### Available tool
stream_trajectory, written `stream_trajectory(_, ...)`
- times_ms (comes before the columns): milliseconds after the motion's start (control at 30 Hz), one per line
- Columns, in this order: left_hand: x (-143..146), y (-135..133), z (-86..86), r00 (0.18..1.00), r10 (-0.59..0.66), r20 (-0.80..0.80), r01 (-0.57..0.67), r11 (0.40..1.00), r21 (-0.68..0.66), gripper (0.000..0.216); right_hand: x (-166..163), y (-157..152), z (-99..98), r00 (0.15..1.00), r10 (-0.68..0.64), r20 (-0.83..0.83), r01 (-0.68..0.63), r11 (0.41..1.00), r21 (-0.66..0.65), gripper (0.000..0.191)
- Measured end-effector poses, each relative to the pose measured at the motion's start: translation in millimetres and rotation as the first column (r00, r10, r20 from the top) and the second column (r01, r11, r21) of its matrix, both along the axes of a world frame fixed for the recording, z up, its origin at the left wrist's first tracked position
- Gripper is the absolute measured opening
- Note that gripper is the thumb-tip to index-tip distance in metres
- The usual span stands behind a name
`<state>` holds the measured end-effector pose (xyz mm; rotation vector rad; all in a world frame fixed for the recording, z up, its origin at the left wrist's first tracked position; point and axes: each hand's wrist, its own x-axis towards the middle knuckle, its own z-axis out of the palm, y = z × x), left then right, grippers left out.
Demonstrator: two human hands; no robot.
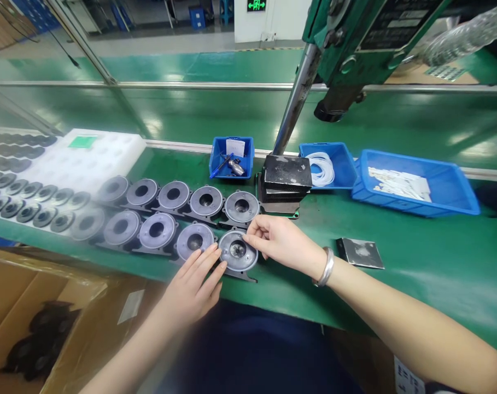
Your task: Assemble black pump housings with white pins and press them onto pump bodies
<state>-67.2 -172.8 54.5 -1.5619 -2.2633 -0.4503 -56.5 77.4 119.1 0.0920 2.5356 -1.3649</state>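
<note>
Two rows of round grey-and-black housings with central holes, a near-row one being the housing, lie on the green bench. At the right end of the near row is a housing with a pale rim. My left hand has its fingers stretched out, the tips at this end housing's left edge and the neighbouring housing. My right hand is closed in a pinch at the end housing's upper right rim. Whatever lies between its fingertips is too small to make out.
A press with a steel column rises behind the black block. Blue bins hold tools, white rings and small white parts. A black block lies right; foam trays and a carton are left.
</note>
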Motion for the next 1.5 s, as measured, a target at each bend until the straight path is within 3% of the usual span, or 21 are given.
stream_trajectory(200, -1.1, -0.1, 0.4, 1.0, -0.028, -0.003, 0.028, 1.0, -0.012, 0.044, 1.2, 1.0, -2.7, 1.0, -0.001, -0.004, 0.001, 1.0, -0.03, 0.012)
stream_trajectory(567, -7.0, -8.9, 7.1, 0.992, -0.114, 0.046, 0.121, 0.972, -0.201, 0.056, -4.2, 9.6, 4.6, 0.998, 0.025, 0.057, -0.022, 0.999, -0.049, 0.014)
stream_trajectory(733, -9.0, -7.5, 10.8, 0.99, -0.13, 0.049, 0.138, 0.969, -0.203, 0.054, -14.3, 3.2, 1.0, 1.0, 0.007, 0.025, -0.006, 1.0, -0.026, 0.012)
stream_trajectory(967, -8.1, -3.9, 14.9, 0.997, -0.081, 0.019, 0.083, 0.983, -0.161, 0.048, -19.9, -2.0, -5.1, 0.998, 0.016, -0.058, -0.006, 0.986, 0.166, 0.012)
stream_trajectory(1300, 4.6, 3.0, 26.4, 1.0, 0.017, 0.007, -0.015, 0.975, -0.222, 0.052, -1.2, 8.2, -5.1, 0.999, 0.005, 0.035, -0.009, 0.992, 0.122, 0.013)
stream_trajectory(1500, 20.7, 11.4, 16.7, 0.993, 0.116, 0.001, -0.114, 0.976, -0.187, 0.054, 18.8, 4.7, -11.9, 0.997, -0.08, -0.01, 0.08, 0.994, 0.07, 0.016)
